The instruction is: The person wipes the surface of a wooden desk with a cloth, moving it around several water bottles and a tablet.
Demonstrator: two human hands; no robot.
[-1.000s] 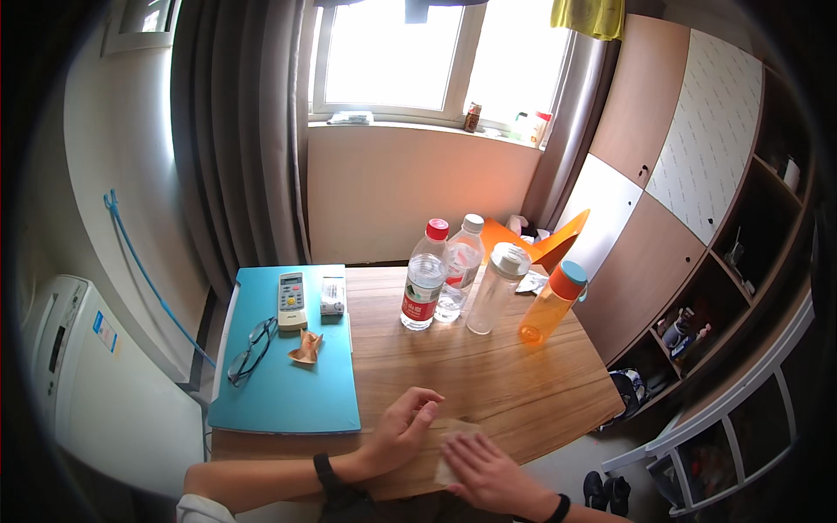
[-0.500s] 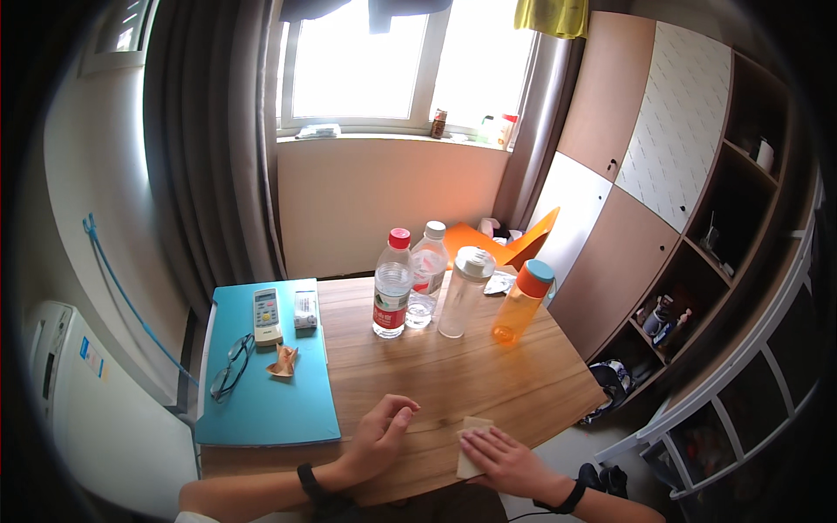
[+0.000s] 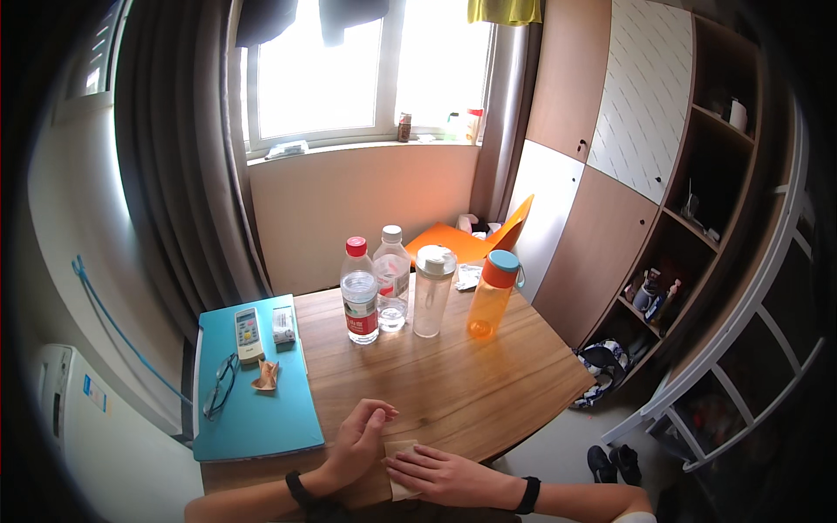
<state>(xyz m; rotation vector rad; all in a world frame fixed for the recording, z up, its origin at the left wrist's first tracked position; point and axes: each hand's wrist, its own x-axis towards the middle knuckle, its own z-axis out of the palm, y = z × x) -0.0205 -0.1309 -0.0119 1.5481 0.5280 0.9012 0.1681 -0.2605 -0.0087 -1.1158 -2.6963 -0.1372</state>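
My right hand [image 3: 443, 475] lies fairly flat over a folded beige cloth [image 3: 399, 453], pressing it against the wooden table [image 3: 453, 392] near its front edge. Part of the cloth is hidden under the fingers. Just left of it, my left hand [image 3: 356, 440] rests at the table with loosely bent fingers and thumb apart, holding nothing. Beyond both hands stand a red-capped water bottle [image 3: 360, 301], a white-capped clear bottle [image 3: 394, 279], a clear drinking bottle with a white lid [image 3: 431, 301] and an orange bottle with a blue-topped lid [image 3: 492, 301].
A blue folder [image 3: 261, 427] at the table's left carries a remote control [image 3: 248, 334], eyeglasses [image 3: 221, 388], a crumpled brown wrapper [image 3: 266, 376] and a small white box [image 3: 283, 324]. An orange chair [image 3: 462, 242] stands behind the table. Cabinets [image 3: 602, 244] rise at right; dark shoes [image 3: 615, 464] lie on the floor.
My right hand has slid left across the table with the cloth, closer to my left hand. The left hand has hardly moved over the table. The whole view has shifted slightly.
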